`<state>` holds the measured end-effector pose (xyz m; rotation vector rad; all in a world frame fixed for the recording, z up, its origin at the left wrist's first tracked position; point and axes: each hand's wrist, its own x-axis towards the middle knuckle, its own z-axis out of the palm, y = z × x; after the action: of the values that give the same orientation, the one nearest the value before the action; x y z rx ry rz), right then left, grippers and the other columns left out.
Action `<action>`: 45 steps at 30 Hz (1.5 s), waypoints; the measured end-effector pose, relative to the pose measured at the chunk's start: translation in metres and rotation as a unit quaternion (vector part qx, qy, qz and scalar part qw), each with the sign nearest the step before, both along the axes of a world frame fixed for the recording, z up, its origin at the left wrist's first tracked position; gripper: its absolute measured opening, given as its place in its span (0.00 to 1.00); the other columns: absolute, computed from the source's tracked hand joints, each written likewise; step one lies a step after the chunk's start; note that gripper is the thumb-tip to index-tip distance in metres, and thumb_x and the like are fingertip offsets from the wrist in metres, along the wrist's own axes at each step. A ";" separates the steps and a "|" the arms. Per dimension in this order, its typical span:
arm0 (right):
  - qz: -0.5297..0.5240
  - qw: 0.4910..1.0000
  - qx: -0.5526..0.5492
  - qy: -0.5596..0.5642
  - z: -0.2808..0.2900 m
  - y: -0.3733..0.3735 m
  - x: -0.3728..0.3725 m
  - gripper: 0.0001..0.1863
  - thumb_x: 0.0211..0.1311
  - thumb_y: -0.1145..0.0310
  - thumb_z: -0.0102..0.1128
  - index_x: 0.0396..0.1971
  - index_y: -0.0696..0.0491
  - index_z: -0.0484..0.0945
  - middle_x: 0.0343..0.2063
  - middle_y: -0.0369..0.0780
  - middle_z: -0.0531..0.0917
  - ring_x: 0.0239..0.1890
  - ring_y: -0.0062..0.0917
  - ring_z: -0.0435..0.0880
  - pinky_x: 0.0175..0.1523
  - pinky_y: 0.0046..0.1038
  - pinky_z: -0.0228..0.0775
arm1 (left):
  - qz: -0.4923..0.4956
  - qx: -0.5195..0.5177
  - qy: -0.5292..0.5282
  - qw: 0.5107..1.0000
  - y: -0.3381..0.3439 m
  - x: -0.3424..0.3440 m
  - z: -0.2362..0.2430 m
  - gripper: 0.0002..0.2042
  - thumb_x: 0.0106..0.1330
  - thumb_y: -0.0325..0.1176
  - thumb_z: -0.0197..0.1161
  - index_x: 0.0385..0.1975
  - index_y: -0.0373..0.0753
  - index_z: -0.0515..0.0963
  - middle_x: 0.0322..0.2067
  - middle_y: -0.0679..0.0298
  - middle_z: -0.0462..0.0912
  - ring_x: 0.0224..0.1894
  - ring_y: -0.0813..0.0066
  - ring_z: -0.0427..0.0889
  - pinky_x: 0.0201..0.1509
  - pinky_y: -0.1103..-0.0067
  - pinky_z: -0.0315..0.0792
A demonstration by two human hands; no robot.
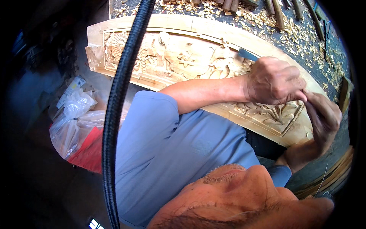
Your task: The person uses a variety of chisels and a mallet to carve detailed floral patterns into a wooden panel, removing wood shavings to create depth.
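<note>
Head view: a person in a blue shirt leans over a carved wooden panel (179, 57), both hands meeting at its right end. The left hand (274, 80) is curled into a tight fist around a carving tool (248, 54), whose blue-grey tip juts out above the knuckles toward the floral relief. The right hand (324, 116) sits just beside it, fingers pinched narrow against the left fist; what it grips, if anything, is hidden behind the fingers. The panel, pale wood cut with flowers and leaves inside a plain raised border, lies across a dark worktop (305, 42) and overhangs its near edge. Wood shavings (267, 19) litter the worktop beyond the panel, among several long-handled chisels (278, 11) lying near the far edge. A thick black braided cord (118, 99) hangs close to the lens and crosses the panel's left part. Below, on the floor, crumpled clear plastic bags (72, 118) rest on something red (89, 150).
</note>
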<state>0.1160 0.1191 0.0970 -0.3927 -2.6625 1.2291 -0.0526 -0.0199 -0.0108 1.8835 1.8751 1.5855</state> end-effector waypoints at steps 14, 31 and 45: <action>0.011 0.998 -0.016 -0.055 0.012 0.014 0.006 0.18 0.58 0.90 0.73 0.50 0.67 0.89 0.37 0.52 0.92 0.38 0.35 0.95 0.43 0.29 0.84 | -0.044 0.017 0.024 0.999 0.000 0.000 -0.005 0.24 0.74 0.59 0.64 0.53 0.45 0.87 0.34 0.69 0.84 0.33 0.70 0.86 0.33 0.73 0.78; 0.038 0.999 0.007 -0.026 0.006 0.025 0.001 0.19 0.55 0.89 0.75 0.48 0.66 0.89 0.34 0.51 0.91 0.34 0.34 0.93 0.38 0.27 0.82 | -0.025 -0.004 0.000 1.000 0.006 0.003 0.000 0.20 0.67 0.54 0.72 0.48 0.46 0.87 0.30 0.69 0.81 0.29 0.69 0.85 0.30 0.73 0.77; 0.015 0.998 0.053 -0.011 -0.003 0.016 0.007 0.19 0.51 0.87 0.78 0.46 0.64 0.91 0.31 0.50 0.90 0.31 0.34 0.91 0.36 0.29 0.79 | -0.021 -0.035 -0.038 0.998 0.004 0.003 0.003 0.14 0.68 0.50 0.73 0.32 0.48 0.83 0.26 0.68 0.77 0.26 0.67 0.84 0.26 0.69 0.75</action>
<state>0.1225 0.1351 0.0941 -0.3527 -2.7479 1.0926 -0.0499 -0.0162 -0.0076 1.7958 1.8236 1.5354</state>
